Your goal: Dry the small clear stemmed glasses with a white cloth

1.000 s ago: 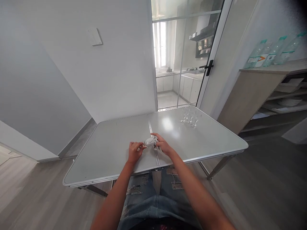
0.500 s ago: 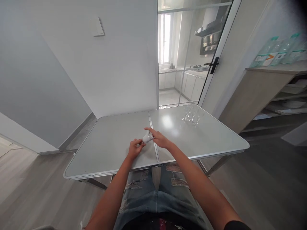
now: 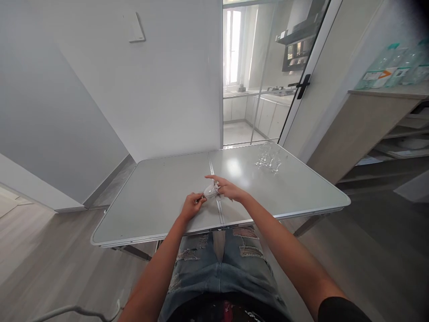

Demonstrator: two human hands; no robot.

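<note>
A small clear stemmed glass (image 3: pixel 210 192) is held tilted over the middle of the table, its bowl toward the right. My left hand (image 3: pixel 193 205) is closed around its stem end. At the bowl's rim, my right hand (image 3: pixel 229 190) is closed on a white cloth (image 3: pixel 220 196), which appears partly tucked into the glass. The index finger of that hand points out to the left above the bowl. Fingers hide part of the cloth and the foot of the glass.
Several clear stemmed glasses (image 3: pixel 268 162) stand at the back right of the grey folding table (image 3: pixel 161 192). A seam with a metal strip runs across its middle. Behind it are a wall and a glass door (image 3: pixel 251 112). Plastic bottles (image 3: pixel 382 74) top a shelf unit at right.
My right hand has shifted slightly right and turned at the bowl, with more white cloth showing at the rim. My left hand keeps its hold on the stem. The view has tilted down slightly.
</note>
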